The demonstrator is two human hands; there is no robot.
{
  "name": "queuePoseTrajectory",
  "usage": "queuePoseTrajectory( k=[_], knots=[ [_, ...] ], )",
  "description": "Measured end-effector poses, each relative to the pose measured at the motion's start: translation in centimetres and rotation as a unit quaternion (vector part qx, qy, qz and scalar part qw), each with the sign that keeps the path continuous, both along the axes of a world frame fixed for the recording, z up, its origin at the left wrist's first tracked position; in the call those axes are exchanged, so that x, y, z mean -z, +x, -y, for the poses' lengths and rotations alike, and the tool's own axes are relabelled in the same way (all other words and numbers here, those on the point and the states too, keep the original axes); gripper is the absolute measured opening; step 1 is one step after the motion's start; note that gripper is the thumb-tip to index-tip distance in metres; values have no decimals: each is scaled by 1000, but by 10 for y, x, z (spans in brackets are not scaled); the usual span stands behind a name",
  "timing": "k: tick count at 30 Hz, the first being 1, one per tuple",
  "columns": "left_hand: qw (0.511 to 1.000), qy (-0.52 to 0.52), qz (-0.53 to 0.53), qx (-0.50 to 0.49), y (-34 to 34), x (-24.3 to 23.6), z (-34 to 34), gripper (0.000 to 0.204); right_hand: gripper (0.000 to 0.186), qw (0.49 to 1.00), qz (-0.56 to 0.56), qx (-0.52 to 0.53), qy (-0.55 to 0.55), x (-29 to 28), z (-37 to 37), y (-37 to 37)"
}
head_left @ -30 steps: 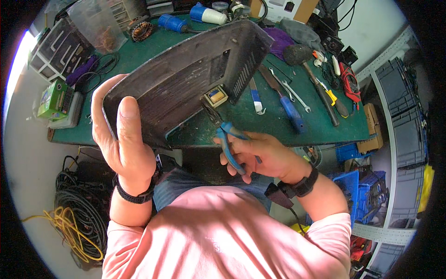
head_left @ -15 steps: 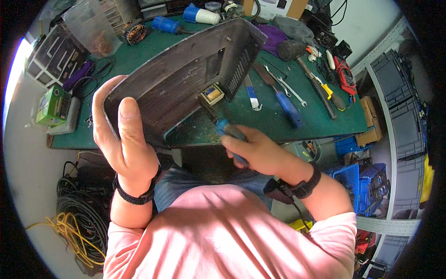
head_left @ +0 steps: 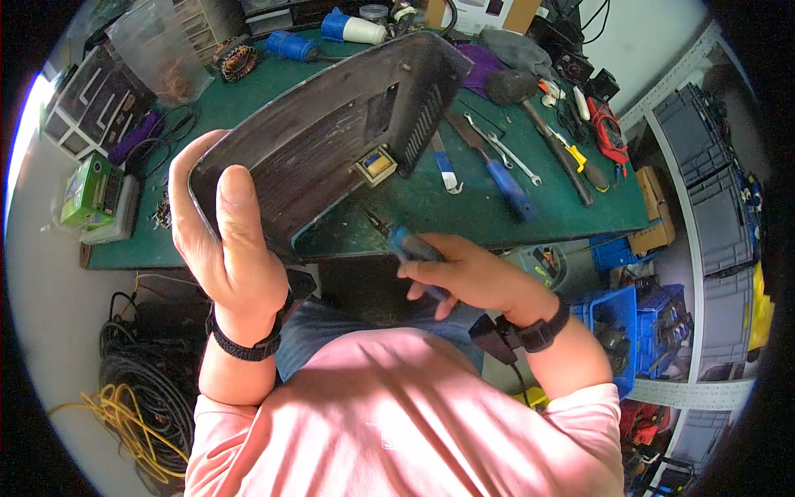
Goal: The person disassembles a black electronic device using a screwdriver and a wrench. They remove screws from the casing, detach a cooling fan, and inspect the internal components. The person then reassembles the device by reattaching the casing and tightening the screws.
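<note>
My left hand (head_left: 236, 240) grips the left edge of a dark metal cover (head_left: 306, 149), thumb on its inner face. The cover is tilted up above the workbench, with slotted vents on its right end wall. A small yellow-and-cream coil block (head_left: 377, 165), like a little transformer, sits at the cover's lower edge. My right hand (head_left: 464, 277) is closed around blue-handled pliers (head_left: 407, 245). Their dark jaws point up and left, a little below the coil block and apart from it.
On the green bench (head_left: 331, 236) right of the cover lie a blue-handled chisel-like tool (head_left: 507, 186), wrenches (head_left: 505, 149) and a hammer (head_left: 563, 153). Blue plugs (head_left: 290, 45) stand behind. Green box (head_left: 91, 190) at left; blue bins (head_left: 613, 323) low at right; coiled cables (head_left: 145, 406) on the floor.
The pliers' jaws have come away from the coil block, moving down. My right hand has shifted slightly right, its fingers loosened a little. My left hand still holds the cover.
</note>
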State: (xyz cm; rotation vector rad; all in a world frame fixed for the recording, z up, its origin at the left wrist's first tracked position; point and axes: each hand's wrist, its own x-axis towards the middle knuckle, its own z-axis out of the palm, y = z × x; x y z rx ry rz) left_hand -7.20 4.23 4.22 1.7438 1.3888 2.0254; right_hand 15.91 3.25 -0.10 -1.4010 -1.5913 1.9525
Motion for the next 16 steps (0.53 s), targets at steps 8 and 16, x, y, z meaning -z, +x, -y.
queuePoseTrajectory(
  k=[8,16],
  knots=[
    [1000,-5,24,-4,0,1,-4,39,47,951,-263,53,-153,24,-5,3],
    [999,-13,48,16,1,4,-1,43,58,933,-299,21,-197,35,-12,0]
  ],
)
